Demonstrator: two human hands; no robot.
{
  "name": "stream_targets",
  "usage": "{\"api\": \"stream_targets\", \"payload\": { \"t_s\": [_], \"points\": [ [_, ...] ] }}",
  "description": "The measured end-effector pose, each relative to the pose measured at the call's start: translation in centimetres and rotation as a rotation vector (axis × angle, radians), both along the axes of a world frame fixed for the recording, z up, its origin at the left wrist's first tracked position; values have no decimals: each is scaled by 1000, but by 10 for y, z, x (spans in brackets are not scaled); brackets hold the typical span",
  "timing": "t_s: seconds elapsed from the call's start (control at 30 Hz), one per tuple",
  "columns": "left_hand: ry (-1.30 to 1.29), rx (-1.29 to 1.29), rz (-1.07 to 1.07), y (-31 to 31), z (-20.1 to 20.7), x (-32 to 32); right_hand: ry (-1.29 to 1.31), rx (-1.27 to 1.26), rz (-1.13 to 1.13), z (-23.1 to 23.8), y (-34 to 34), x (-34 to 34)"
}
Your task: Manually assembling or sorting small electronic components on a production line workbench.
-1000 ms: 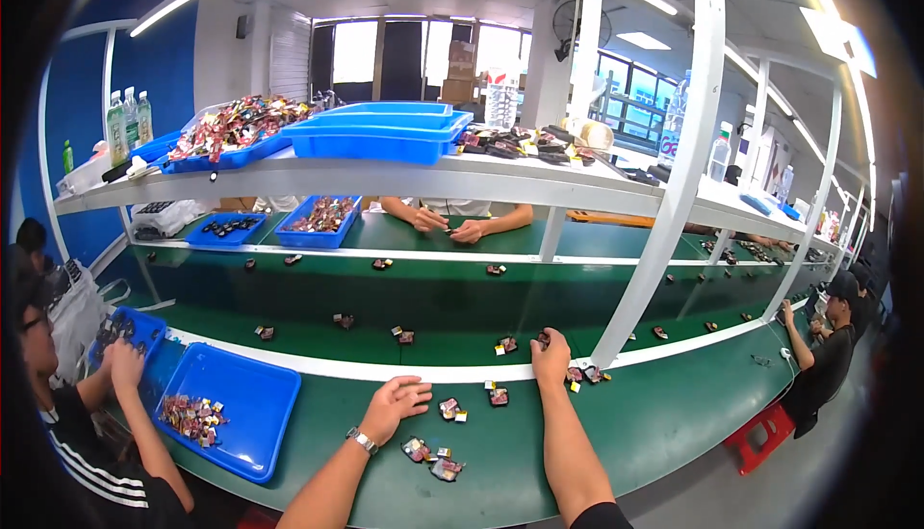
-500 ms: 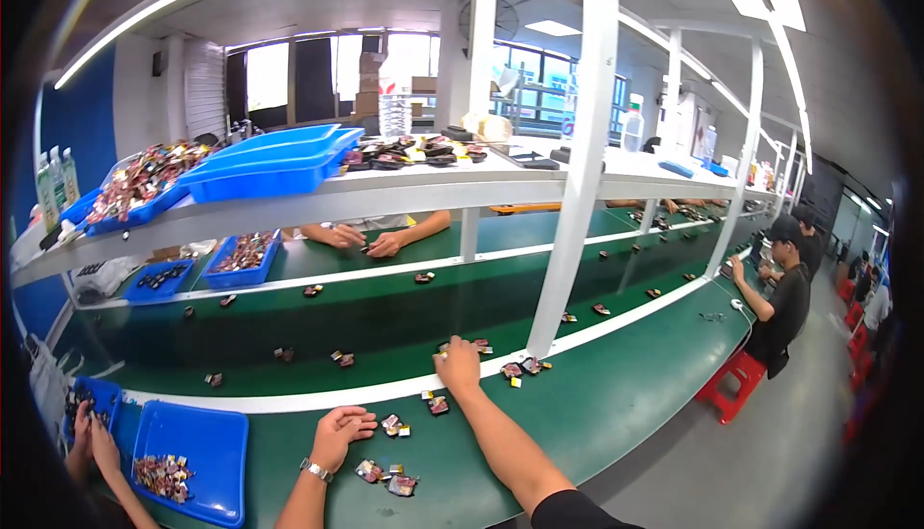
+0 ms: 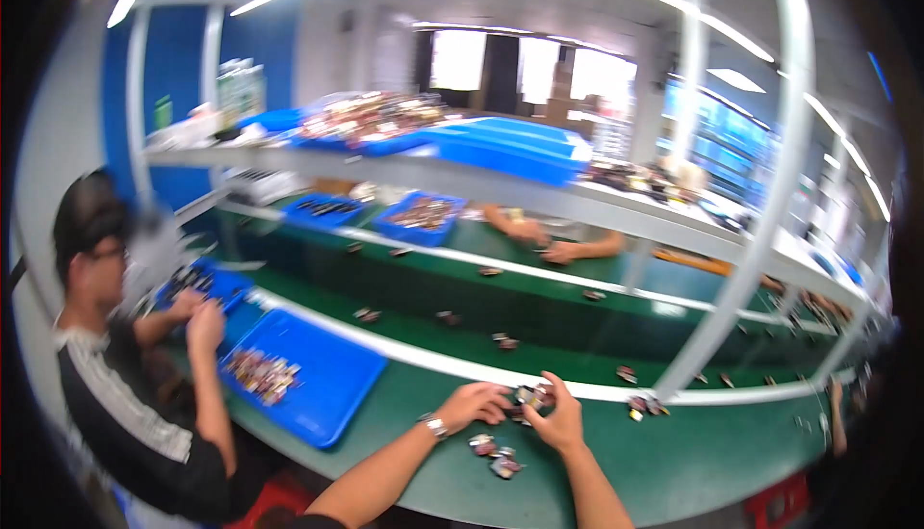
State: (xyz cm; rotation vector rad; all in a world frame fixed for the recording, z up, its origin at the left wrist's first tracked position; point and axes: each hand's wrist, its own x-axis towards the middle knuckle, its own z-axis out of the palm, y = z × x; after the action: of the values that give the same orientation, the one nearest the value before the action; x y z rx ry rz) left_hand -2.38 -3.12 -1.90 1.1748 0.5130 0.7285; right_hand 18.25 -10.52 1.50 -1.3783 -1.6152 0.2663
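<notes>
Over the near green bench (image 3: pixel 443 490), my right hand (image 3: pixel 558 421) has its thumb and fingers around small dark-and-reddish electronic parts (image 3: pixel 529 396) with pale, yellowish pieces. Left of them is my left hand (image 3: pixel 474 406), a metal-banded watch on its wrist, its fingers loosely bent and apart with nothing seen in them. Whether its fingertips touch the parts is hard to tell through the blur. Just below the hands, a few similar parts (image 3: pixel 495 454) lie on the bench.
At left, a co-worker (image 3: pixel 130 365) handles dark pieces above a small blue tray (image 3: pixel 236 283). A larger blue tray (image 3: pixel 337 385) holds a heap of parts. Beyond a white rail (image 3: pixel 423 358), parts sit spaced along a dark green belt (image 3: pixel 568 341). A white post (image 3: pixel 727 322) rises at right.
The view has swung left, bringing the co-worker into sight. My right hand has come back from the rail to beside my left hand, closing around small parts.
</notes>
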Motion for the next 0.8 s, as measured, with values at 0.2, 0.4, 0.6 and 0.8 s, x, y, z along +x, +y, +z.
{"api": "stream_targets", "payload": {
  "t_s": [0.2, 0.4, 0.6, 0.8],
  "points": [
    [1, -90, -151, 6, -14, -16, -144, 40, 280, 6, -3, -35],
    [13, -61, -96, 0, -1, -13, -227, -9, 285, 11, -4, -29],
    [-87, -102, 27, -3, 2, -15, -114, 49, 167, 10, -4, -46],
    [-50, -77, 10, -6, 8, -10, -54, 89, 139, -4, 7, -43]
  ]
}}
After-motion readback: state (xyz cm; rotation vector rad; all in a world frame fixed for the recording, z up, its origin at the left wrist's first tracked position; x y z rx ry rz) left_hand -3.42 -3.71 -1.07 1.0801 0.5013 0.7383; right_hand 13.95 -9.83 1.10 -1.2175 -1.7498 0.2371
